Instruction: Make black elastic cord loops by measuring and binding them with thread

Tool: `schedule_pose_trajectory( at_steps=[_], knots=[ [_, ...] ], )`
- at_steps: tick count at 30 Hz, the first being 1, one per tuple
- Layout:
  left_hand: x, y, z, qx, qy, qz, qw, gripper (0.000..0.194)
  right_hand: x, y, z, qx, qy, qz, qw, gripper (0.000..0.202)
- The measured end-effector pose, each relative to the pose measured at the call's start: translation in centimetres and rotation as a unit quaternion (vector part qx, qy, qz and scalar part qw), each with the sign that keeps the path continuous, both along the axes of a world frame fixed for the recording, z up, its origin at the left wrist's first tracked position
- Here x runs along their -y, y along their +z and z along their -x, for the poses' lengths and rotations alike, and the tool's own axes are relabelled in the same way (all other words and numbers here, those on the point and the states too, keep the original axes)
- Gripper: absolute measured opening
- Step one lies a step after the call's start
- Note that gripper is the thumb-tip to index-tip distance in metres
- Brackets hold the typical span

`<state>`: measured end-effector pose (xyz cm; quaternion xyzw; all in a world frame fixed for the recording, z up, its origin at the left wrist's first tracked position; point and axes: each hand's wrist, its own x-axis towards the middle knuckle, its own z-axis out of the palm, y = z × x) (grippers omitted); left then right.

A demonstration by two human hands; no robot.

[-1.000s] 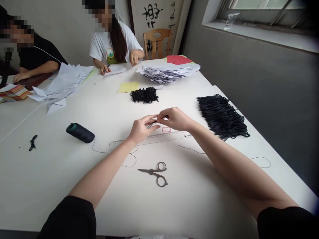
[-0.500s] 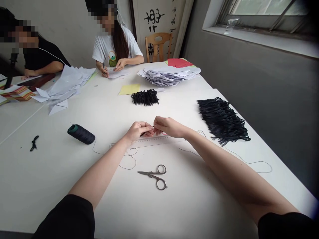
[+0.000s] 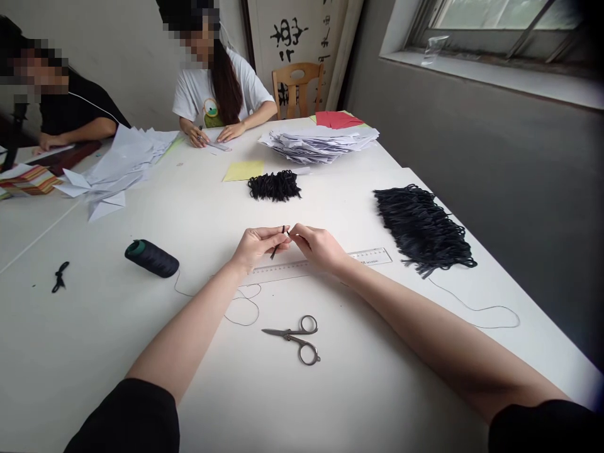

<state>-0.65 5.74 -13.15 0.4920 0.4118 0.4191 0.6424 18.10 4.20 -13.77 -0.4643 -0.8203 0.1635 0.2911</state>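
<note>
Pinched in my left hand point(image 3: 258, 247) is a short black cord point(image 3: 274, 253), one end hanging below the fingers. My right hand point(image 3: 317, 245) meets it at the fingertips, closed on the cord's upper part. Both hands are above a clear ruler point(image 3: 370, 257) on the white table point(image 3: 226, 402). Metal scissors point(image 3: 295, 338) lie nearer to me, slightly apart. At the left a dark thread spool point(image 3: 151, 258) rests on its side, its loose thread point(image 3: 245, 309) looping beside my left forearm.
Black cord loops form a small pile point(image 3: 274, 185) and a large pile point(image 3: 422, 228). Farther back are a yellow paper point(image 3: 243, 170) and a paper stack point(image 3: 318, 145). A knotted cord point(image 3: 60, 277) lies left. Two people sit across, one writing point(image 3: 221, 82).
My right hand has turned and shifted slightly lower, and more of the black cord shows between my hands. Across the table, the person in white has moved both hands over the paper.
</note>
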Motion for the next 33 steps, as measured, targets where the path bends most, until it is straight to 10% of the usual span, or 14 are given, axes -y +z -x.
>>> schedule_pose_trajectory(
  at_steps=[13,33],
  knots=[
    [0.3,-1.0,0.1,-0.302,0.005,-0.285,0.910,0.015,0.0,-0.8,-0.5,0.068,0.040,-0.019,0.997,0.019],
    [-0.3,-0.6,0.2,-0.122,-0.106,-0.101,0.982,0.041,-1.3,-1.5,-1.9,-0.222,0.146,0.174,0.948,0.029]
  ],
)
